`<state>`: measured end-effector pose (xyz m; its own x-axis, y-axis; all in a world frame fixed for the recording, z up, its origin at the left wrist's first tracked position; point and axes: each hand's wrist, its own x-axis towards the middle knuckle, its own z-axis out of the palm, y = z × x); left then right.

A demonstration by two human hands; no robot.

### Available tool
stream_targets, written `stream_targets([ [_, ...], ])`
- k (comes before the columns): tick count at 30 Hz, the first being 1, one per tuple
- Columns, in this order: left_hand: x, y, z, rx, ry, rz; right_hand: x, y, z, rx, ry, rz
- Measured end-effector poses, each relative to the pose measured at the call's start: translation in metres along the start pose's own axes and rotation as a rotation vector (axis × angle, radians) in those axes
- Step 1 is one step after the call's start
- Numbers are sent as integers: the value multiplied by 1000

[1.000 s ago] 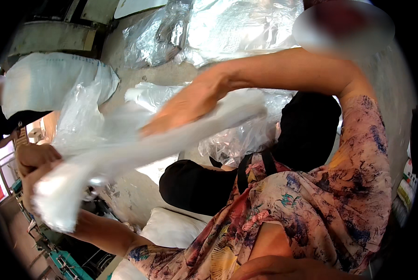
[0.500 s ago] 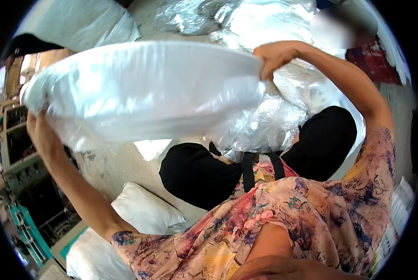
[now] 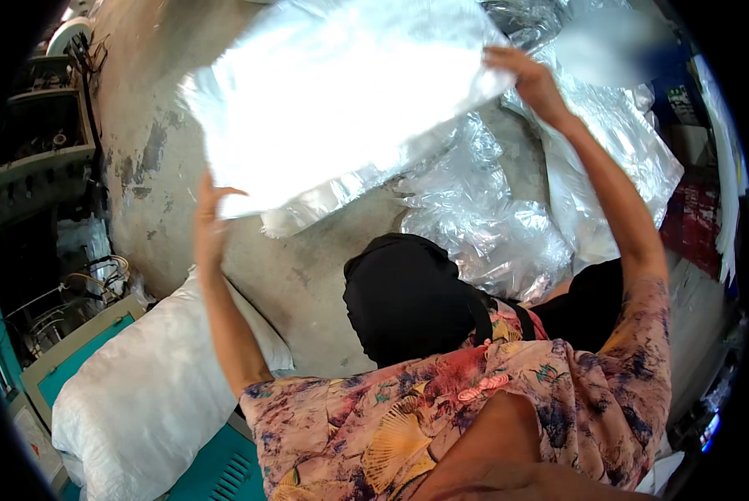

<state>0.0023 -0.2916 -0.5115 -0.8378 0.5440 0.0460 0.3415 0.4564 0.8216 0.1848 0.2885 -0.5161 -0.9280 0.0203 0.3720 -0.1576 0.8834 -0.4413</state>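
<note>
My left hand [image 3: 215, 209] grips the lower left corner of a bright translucent plastic sheet [image 3: 341, 108], held spread out at the top middle of the view. My right hand [image 3: 520, 71] is closed on its right end, higher up. Glare washes out most of the sheet's surface. A crumpled heap of clear plastic film [image 3: 474, 225] lies on the floor beneath and to the right of it, and more shiny film [image 3: 600, 167] lies at the right. My black-clad knee [image 3: 399, 292] is below the sheet.
A stuffed white sack [image 3: 149, 384] lies by my left arm, against a teal and grey panel [image 3: 82, 351]. Machinery [image 3: 44, 146] lines the left edge. Stacked dark red items [image 3: 688, 217] stand at the right. The concrete floor [image 3: 153, 209] shows between them.
The plastic has moved up and away from me, from low on the left to top middle, and is spread flatter. My left hand shifted right; my right hand rose. The view has swung, showing more floor.
</note>
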Motion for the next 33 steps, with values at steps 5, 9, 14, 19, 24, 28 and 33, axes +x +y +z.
stream_targets([
  [5,-2,-76,94,227,108,12,-22,-7,55,-186,-321,108],
  [9,-26,-79,87,415,110,14,-12,-17,52,-133,-405,184],
  [14,-32,-30,75,531,16,-33,5,-55,28,-418,-690,210],
  [19,55,62,93,173,309,66,70,-105,69,-529,-408,71],
  [24,123,-51,158,933,299,-18,162,-102,162,-995,-493,24],
  [28,112,-99,187,890,200,-256,102,0,178,-746,-463,230],
  [33,111,-117,202,800,197,-254,66,22,200,-587,-404,207],
])
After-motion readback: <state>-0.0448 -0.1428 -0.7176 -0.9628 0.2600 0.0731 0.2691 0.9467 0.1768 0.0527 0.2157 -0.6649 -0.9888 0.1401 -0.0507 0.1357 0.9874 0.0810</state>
